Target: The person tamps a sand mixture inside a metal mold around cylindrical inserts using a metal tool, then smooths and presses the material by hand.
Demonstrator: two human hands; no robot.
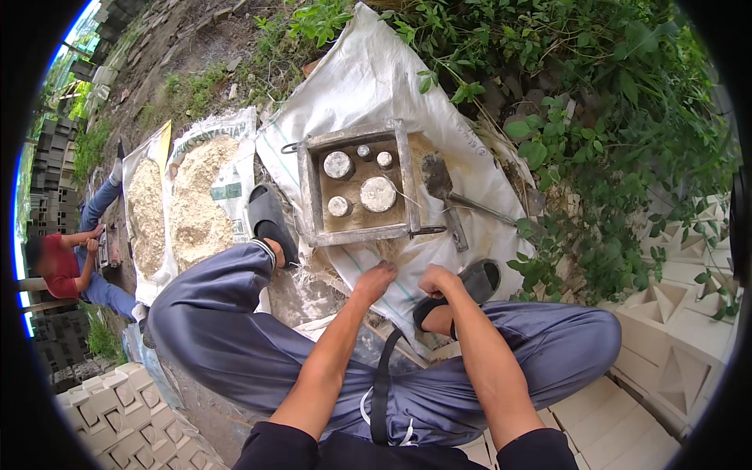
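Note:
My left hand [377, 282] hovers over the white woven sacking just in front of a square metal-edged box frame [312, 196]. Its fingers are curled together, and whatever they may hold is too small to make out. Beside it my right hand [439, 280] is closed with the knuckles up, near my right sandal [480, 280], and its fingertips are hidden. Inside the frame, on brown sand, stand several round pale-topped pieces of different sizes, among them a large one [378, 194] and a smaller one [338, 165]. Neither hand touches the frame.
A trowel [437, 176] and a dark-handled tool [457, 227] lie right of the frame. Two open sacks of pale powder [205, 192] stand left. Leafy plants [595, 117] and stacked pale blocks [666, 337] border the right. Another person in red [63, 266] sits far left.

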